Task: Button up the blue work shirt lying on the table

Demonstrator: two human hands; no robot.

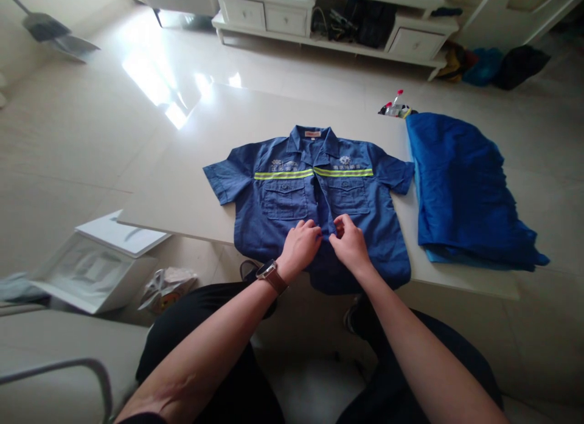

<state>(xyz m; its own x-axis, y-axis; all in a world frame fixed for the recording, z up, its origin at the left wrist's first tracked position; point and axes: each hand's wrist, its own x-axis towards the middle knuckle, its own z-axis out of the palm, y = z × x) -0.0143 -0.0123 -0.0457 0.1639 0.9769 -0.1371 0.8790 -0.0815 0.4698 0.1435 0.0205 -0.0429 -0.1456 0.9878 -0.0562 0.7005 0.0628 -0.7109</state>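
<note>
Pale glossy tiled floor; white low cabinet with drawers (286, 20) at the far side. Smooth off-white tabletop (182, 187) bears a short-sleeved navy-blue work shirt with a yellow-and-silver reflective stripe (285, 199), collar away from wearer. Right hand (350, 244): thumb and forefinger pinching the shirt's front edge. Left hand (301, 247): fingers curled at the opening, grip cannot be told. Folded bright-blue cloth (465, 193) lies just beside the right-hand sleeve.
</note>
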